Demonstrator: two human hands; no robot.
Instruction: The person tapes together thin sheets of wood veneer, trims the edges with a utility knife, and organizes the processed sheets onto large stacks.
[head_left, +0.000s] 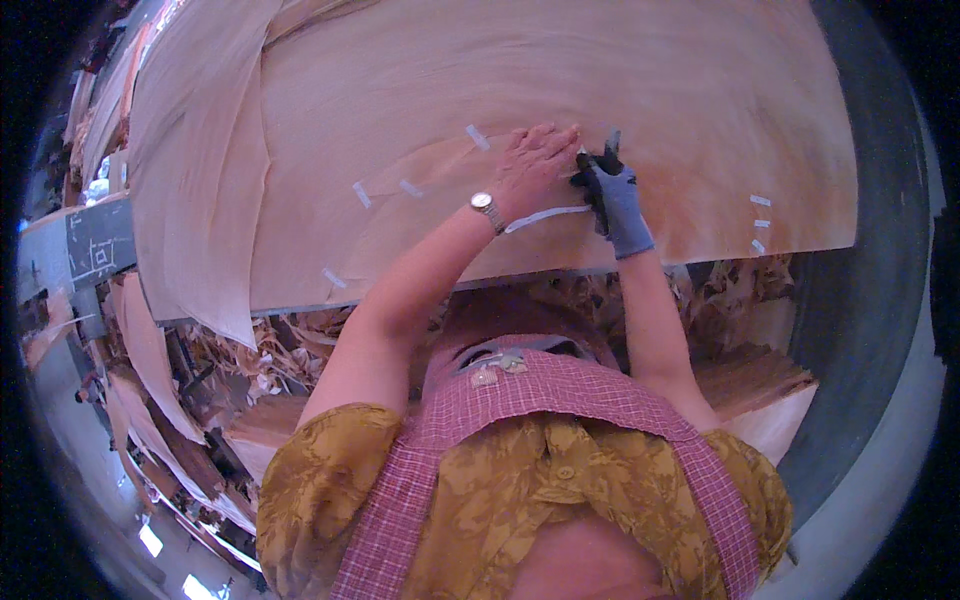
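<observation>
Surface: broad veneer sheet (600, 80) laid flat across bench, pale wood, near edge facing body.
Left hand (535, 165): bare, wristwatch (486, 207) on wrist; fingers together, palm pressed flat on veneer.
Right hand (615, 195): grey glove with dark fingertips; closed around small dark tool (611, 143), touching left fingertips.
Tape strip (545, 216): long, white, on veneer between wrists.
Tape pieces (361, 194): short, scattered left; more near right edge.
Below bench: veneer scraps (270, 350) heaped.
</observation>
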